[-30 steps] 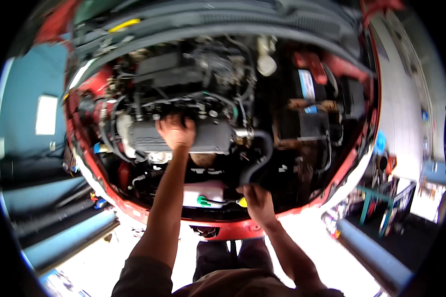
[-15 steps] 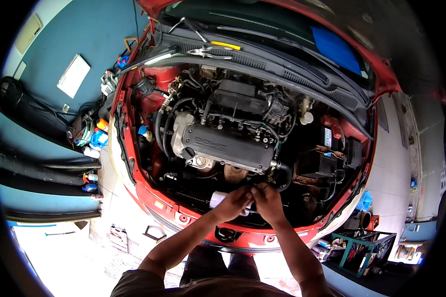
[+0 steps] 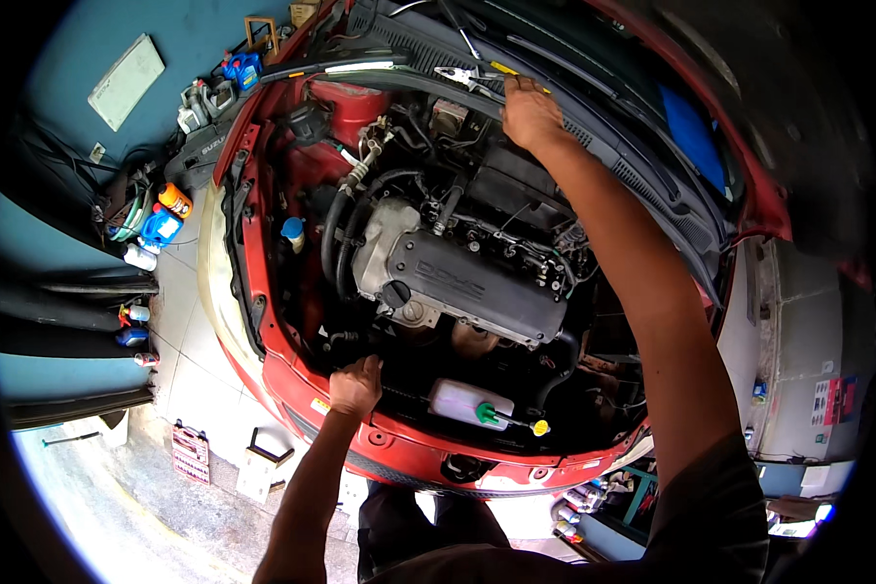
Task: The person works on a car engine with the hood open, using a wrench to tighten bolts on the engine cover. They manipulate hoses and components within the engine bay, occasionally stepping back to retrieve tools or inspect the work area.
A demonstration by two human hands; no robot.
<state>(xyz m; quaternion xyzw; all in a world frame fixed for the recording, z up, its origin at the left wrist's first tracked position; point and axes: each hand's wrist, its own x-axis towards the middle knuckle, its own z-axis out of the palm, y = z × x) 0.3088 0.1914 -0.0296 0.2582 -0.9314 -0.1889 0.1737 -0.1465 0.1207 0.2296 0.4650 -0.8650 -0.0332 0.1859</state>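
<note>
My right arm reaches across the engine to the cowl below the windscreen. There my right hand [image 3: 530,112] has its fingers bent down over the handle end of the metal pliers [image 3: 455,74] and a yellow tool [image 3: 503,68]. What lies within its fingers is hidden. Low at the front left of the engine bay, my left hand [image 3: 356,386] is closed, fingertips turned away, and whatever it holds cannot be made out. Between my arms a whitish bottle [image 3: 457,397] lies near the front crossmember, with a green cap [image 3: 488,414] and a yellow-tipped piece [image 3: 540,427] by it.
The black engine cover [image 3: 477,287] and hoses fill the bay, framed by the red car body [image 3: 273,331]. Several bottles, one of them orange [image 3: 174,200], stand along the left wall. A tool case [image 3: 191,453] lies on the floor at the lower left.
My hands have parted from above the bottle. The right went up to the tools on the cowl, the left to the front left. The view has turned, and the bottle's green cap now shows.
</note>
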